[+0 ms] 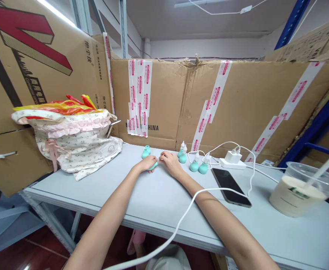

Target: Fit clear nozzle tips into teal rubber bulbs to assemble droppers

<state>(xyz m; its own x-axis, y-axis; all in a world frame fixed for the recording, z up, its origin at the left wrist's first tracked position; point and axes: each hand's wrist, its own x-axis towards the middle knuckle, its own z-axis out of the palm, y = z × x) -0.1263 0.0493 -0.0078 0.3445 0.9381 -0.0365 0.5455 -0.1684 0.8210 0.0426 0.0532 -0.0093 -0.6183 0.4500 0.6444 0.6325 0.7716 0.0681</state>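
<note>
My left hand (146, 162) is closed around a teal rubber squeeze bulb (153, 166) lying on its side just above the table. Close by on the right, my right hand (170, 162) has its fingertips bent together near the bulb's end; whatever they pinch is too small to make out. Behind my left hand stand two teal bulbs (145, 153) with open necks and no tips. To the right of my right hand, several teal bulbs (194, 165) stand upright with whitish nozzle tips fitted.
A black phone (230, 186) lies on the grey table (96, 191). Beyond it are a white charger (233, 157) and looping cable. A drink cup (296, 195) stands far right, a floral cloth bag (77, 138) far left. Cardboard (164, 101) walls the back; a white cable crosses my right forearm.
</note>
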